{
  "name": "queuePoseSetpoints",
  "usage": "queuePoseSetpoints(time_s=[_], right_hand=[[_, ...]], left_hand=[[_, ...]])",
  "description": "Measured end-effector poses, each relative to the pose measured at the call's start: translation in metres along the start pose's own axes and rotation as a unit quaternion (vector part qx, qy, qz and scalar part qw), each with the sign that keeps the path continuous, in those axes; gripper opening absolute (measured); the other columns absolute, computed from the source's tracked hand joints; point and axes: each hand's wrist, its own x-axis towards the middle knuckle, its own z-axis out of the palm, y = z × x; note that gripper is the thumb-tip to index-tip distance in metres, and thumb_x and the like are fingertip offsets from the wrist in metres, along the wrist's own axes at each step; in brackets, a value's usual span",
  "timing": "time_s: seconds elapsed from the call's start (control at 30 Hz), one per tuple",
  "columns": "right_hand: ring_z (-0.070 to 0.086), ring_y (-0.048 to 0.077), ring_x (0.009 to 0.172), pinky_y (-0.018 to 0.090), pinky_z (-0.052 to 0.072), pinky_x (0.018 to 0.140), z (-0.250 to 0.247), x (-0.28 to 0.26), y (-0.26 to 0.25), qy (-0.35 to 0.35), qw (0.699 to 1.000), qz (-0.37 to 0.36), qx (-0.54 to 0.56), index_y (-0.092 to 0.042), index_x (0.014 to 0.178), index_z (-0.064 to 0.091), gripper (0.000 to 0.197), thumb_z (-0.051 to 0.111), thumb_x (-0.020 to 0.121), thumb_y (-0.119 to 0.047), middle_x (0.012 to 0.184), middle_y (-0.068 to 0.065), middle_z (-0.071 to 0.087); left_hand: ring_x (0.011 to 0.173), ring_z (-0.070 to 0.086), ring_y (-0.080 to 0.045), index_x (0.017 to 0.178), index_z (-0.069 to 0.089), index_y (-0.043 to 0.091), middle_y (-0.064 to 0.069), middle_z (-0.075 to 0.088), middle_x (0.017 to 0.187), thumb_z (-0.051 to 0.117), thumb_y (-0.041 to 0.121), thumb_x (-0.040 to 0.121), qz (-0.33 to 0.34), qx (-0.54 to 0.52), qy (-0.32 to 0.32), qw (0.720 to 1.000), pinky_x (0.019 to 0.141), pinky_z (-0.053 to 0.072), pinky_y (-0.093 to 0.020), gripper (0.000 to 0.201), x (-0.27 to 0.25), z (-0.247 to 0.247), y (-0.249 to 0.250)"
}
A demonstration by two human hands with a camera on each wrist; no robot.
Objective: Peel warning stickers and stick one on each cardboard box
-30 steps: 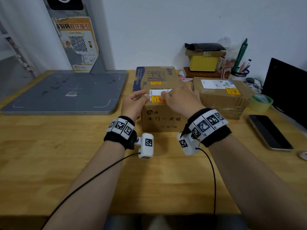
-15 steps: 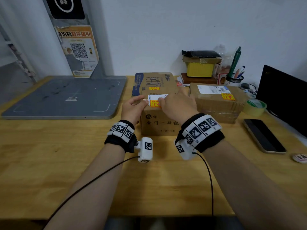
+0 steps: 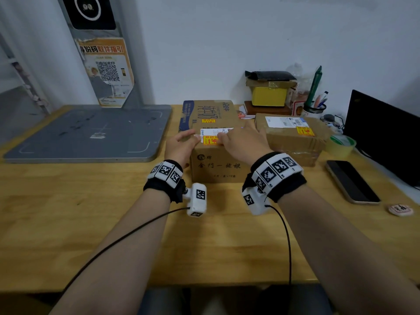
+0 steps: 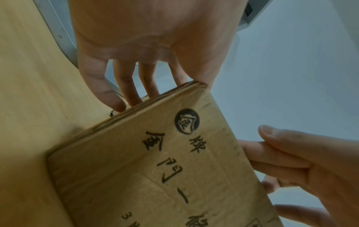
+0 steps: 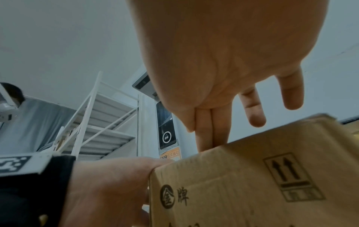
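Observation:
The near cardboard box stands on the wooden table and carries a yellow warning sticker beside a white label on its top front edge. My right hand lies over the box top, its straight fingers pressing on the sticker's right part. My left hand steadies the box's left side, fingers straight down the side and thumb on top. Behind stands a blue-sided box with its own yellow sticker. The right box also bears a yellow sticker.
A grey metal platform fills the table's left. A tape roll, phone, dark monitor and small pink disc lie on the right. A yellow box and pen cup stand at the back wall.
The head view has tilted up a little. Both hands stay on the near box, the right fingers still on the yellow sticker.

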Motion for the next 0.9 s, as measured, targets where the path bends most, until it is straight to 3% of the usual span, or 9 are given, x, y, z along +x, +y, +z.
queuePoseSetpoints(time_s=[0.1,0.2,0.3,0.43,0.53,0.67,0.83,0.9], right_hand=[[0.028,0.030,0.143,0.059,0.023,0.112,-0.003,-0.009,0.010,-0.011,0.999,-0.012,0.033,-0.033,0.123,0.072,0.050,0.025,0.109,-0.045,0.134,0.008,0.061],[0.030,0.030,0.143,0.058,0.030,0.109,0.000,-0.019,0.024,-0.001,0.996,-0.010,0.093,-0.038,0.122,0.073,0.048,0.028,0.108,-0.046,0.133,0.009,0.062],[0.028,0.030,0.146,0.053,0.032,0.115,0.005,-0.027,0.039,0.027,0.984,0.003,0.176,-0.031,0.122,0.074,0.033,0.046,0.106,-0.039,0.125,0.003,0.069],[0.051,0.024,0.131,0.043,0.047,0.107,0.013,-0.029,0.057,0.044,0.975,0.031,0.215,-0.036,0.129,0.068,0.035,0.067,0.095,-0.029,0.129,-0.010,0.068],[0.061,0.019,0.122,0.039,0.050,0.104,0.019,-0.023,0.060,0.066,0.969,0.045,0.233,-0.035,0.125,0.072,0.032,0.068,0.095,-0.025,0.131,-0.009,0.069],[0.063,0.022,0.120,0.045,0.052,0.102,0.027,-0.014,0.057,0.087,0.961,0.065,0.253,-0.038,0.120,0.074,0.027,0.067,0.096,-0.027,0.131,-0.008,0.069],[0.063,0.025,0.119,0.047,0.052,0.100,0.027,-0.007,0.053,0.078,0.960,0.078,0.258,-0.040,0.121,0.073,0.027,0.064,0.098,-0.028,0.132,-0.006,0.069],[0.065,0.025,0.116,0.047,0.053,0.100,0.023,-0.004,0.052,0.052,0.963,0.079,0.251,-0.040,0.120,0.073,0.026,0.062,0.098,-0.029,0.130,-0.007,0.069]], left_hand=[[0.111,0.061,-0.023,0.118,0.070,0.040,0.002,0.064,0.130,0.075,0.035,0.088,-0.001,0.001,0.000,1.000,0.083,0.049,-0.043,0.032,-0.001,0.000,0.000],[0.112,0.062,-0.025,0.121,0.069,0.039,0.000,0.064,0.131,0.073,0.034,0.090,0.003,0.012,-0.007,1.000,0.084,0.051,-0.044,0.032,-0.003,-0.002,0.003],[0.119,0.059,-0.030,0.130,0.064,0.038,-0.002,0.058,0.140,0.071,0.035,0.092,0.001,0.046,-0.028,0.999,0.092,0.053,-0.051,0.039,-0.005,-0.005,0.007],[0.121,0.057,-0.026,0.142,0.052,0.039,0.002,0.054,0.141,0.075,0.036,0.088,0.002,0.105,-0.068,0.992,0.086,0.054,-0.048,0.059,-0.008,-0.009,0.006],[0.121,0.057,-0.024,0.143,0.051,0.039,0.000,0.056,0.142,0.080,0.035,0.084,0.014,0.103,-0.076,0.992,0.082,0.053,-0.047,0.066,-0.008,-0.012,0.000],[0.126,0.055,-0.027,0.142,0.052,0.040,-0.003,0.056,0.145,0.081,0.036,0.083,0.017,0.077,-0.064,0.995,0.090,0.053,-0.054,0.066,-0.006,-0.010,-0.005],[0.115,0.056,-0.023,0.144,0.051,0.037,-0.004,0.056,0.144,0.078,0.033,0.087,0.021,0.064,-0.053,0.996,0.083,0.051,-0.045,0.063,-0.003,-0.004,-0.002],[0.116,0.056,-0.023,0.144,0.051,0.033,-0.003,0.056,0.142,0.076,0.033,0.089,0.028,0.091,-0.050,0.994,0.086,0.051,-0.045,0.061,-0.003,-0.002,-0.001]])
